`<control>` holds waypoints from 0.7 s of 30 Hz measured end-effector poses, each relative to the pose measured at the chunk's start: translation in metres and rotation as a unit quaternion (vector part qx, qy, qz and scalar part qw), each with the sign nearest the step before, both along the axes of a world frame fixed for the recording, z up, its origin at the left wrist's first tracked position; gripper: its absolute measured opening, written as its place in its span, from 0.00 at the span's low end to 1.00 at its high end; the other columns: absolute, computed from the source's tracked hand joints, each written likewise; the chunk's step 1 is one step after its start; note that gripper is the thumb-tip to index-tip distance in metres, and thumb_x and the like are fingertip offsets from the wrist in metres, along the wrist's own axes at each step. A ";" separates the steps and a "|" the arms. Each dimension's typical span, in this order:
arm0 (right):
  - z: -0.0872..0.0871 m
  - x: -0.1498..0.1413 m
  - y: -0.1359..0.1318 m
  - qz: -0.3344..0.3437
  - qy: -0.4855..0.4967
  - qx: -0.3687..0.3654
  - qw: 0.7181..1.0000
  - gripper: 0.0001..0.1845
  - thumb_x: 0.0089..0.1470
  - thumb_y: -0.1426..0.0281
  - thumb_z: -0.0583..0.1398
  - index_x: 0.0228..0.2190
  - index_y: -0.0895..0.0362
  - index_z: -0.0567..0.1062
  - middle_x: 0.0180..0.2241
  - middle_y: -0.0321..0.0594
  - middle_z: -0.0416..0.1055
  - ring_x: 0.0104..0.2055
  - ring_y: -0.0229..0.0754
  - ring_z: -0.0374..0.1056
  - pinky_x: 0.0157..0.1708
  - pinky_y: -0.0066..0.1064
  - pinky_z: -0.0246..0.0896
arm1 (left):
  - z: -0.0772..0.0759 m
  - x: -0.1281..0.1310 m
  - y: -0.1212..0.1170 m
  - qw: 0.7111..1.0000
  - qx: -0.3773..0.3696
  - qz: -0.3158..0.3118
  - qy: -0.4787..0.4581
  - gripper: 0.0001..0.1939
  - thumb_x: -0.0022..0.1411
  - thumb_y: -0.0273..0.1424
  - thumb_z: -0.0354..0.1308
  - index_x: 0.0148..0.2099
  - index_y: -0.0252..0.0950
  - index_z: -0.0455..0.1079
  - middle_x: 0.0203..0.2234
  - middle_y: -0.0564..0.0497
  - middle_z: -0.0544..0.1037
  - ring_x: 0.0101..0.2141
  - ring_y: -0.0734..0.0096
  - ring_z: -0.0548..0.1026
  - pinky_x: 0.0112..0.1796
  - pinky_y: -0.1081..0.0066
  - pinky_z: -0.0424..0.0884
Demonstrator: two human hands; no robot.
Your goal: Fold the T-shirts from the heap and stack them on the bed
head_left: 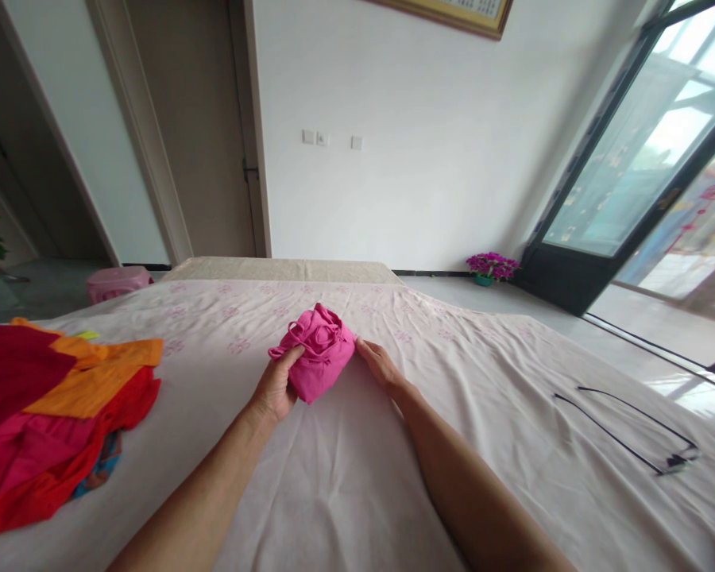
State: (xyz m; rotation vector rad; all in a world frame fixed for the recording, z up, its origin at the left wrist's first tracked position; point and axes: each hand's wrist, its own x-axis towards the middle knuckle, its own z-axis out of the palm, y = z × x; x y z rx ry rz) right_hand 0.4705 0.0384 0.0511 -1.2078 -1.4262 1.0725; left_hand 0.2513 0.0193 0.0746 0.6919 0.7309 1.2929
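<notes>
Head view. One folded pink garment (314, 351), compacted into a small bundle, lies on the bed (393, 445) near its middle, ahead of the person. The left hand (276, 387) is at the bundle's near left corner; its grip is closed on the cloth, thumb on top and the fingers apparently tucked beneath the edge. The right hand (380, 364) lies flat against the bundle's right edge, fingers extended and touching the fabric; its grip is released, pressing rather than grasping.

Assessment of the step in hand: the bundle appears to be in its final tidying. To do this well, in my judgement, the right hand should brace the edge while the left squares the corner, and the loose folds showing on top should be pressed flat so the bundle does not spring open. The sheet beneath is wrinkled and may drag with the cloth.

Count: one pink bundle; two hands, both the person's own; one pile of loose garments (53, 413) at the left edge of the bed, well apart from the bundle, showing red, orange, magenta and a blue patch, individual pieces not countable; one dark cord (625, 433) on the bed's right side; one pink stool (119, 281) and one pot of purple flowers (492, 267) on the floor beyond.
</notes>
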 end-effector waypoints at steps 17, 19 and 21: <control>0.002 -0.039 -0.007 0.069 0.271 -0.093 0.956 0.21 0.50 0.55 0.68 0.40 0.55 0.73 0.33 0.38 0.76 0.33 0.41 0.73 0.39 0.36 0.71 | -0.005 0.002 0.003 1.000 0.017 0.020 0.009 0.28 0.49 0.36 0.71 0.53 0.36 0.73 0.46 0.46 0.82 0.48 0.59 0.78 0.50 0.63 0.72; 0.005 -0.042 -0.009 0.045 0.298 -0.096 0.949 0.18 0.51 0.58 0.67 0.40 0.54 0.72 0.33 0.36 0.76 0.32 0.41 0.72 0.38 0.37 0.72 | -0.007 0.003 0.003 1.000 0.014 0.019 0.011 0.29 0.48 0.36 0.71 0.52 0.36 0.73 0.47 0.45 0.82 0.48 0.59 0.78 0.49 0.63 0.72; 0.007 -0.046 -0.011 0.025 0.325 -0.105 0.940 0.17 0.51 0.61 0.66 0.41 0.53 0.71 0.34 0.35 0.76 0.32 0.41 0.72 0.36 0.37 0.72 | -0.009 0.004 0.003 1.000 0.014 0.018 0.014 0.30 0.47 0.37 0.72 0.53 0.36 0.73 0.47 0.45 0.81 0.48 0.58 0.78 0.49 0.62 0.73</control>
